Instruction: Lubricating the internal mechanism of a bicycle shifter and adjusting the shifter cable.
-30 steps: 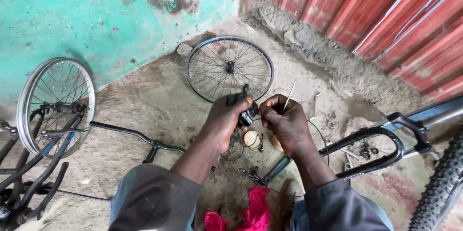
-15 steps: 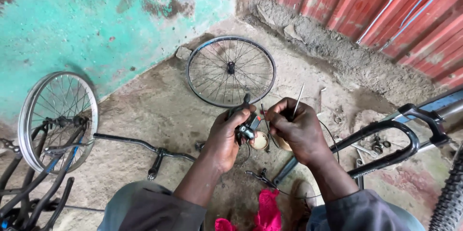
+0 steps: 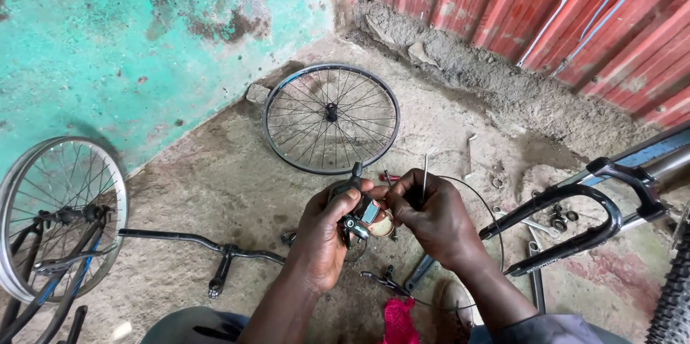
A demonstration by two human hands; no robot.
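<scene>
A rough dirt-and-concrete floor [image 3: 215,193] meets a flaking turquoise wall [image 3: 129,35] on one side and red corrugated sheeting [image 3: 546,6] on the other, with rubble piled along the foot of the sheeting. A bare spoked wheel [image 3: 330,118] lies flat on the floor near the corner; a second wheel [image 3: 57,214] stands at the left edge, a handlebar [image 3: 208,247] lies beside it, and a black fork [image 3: 575,222] reaches in from the right. Small nuts and a spanner [image 3: 532,225] are scattered on the floor near the fork.

The left hand [image 3: 323,240] is closed round a shifter [image 3: 357,209], held up in the air above the floor, in front of the person. The right hand [image 3: 435,214] is pinched shut on a thin cable [image 3: 425,171], its end pointing upward, just beside the shifter.

The likely trouble is the cable: its end could fray or slip from the pinch, since it is thin and springy and the long loop trails toward the floor. The shifter could also twist in the grip. Anything small that drops would probably be lost in the grit and scattered parts below.
</scene>
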